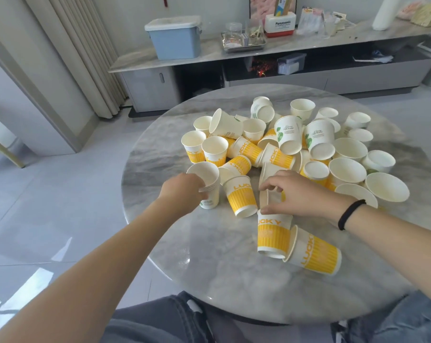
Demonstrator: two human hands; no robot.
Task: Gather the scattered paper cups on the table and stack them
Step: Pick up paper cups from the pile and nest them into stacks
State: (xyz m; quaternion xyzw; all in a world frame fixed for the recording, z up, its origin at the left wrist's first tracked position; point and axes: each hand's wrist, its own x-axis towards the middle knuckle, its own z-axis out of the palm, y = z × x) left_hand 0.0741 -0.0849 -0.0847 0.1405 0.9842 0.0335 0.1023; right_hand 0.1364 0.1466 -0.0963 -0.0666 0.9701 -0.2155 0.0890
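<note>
A round marble counter (209,268) fills the middle of the frame, and a long sideboard (234,52) runs along the top. On the sideboard stand one blue lidded bin (175,38) and one white-and-red box (280,24) printed "Panasonic".

A heap of paper cups (296,144) spreads over the upper right of the counter, too tangled for an exact count: yellow-banded ones reading "LUCKY", white ones with a green leaf print and small writing too fine to read, and several wide white bowls at the right edge.

Left of centre, the left hand (182,191) curls around a short stack of nested cups (208,184), gripping just below the rims; the stack stands upright on the counter.

The right hand (301,191), a black band on its wrist, pinches the rim of a cup (271,196) between thumb and fingers. Just below it, an upright "LUCKY" cup (272,233) touches another lying on its side (313,251).
</note>
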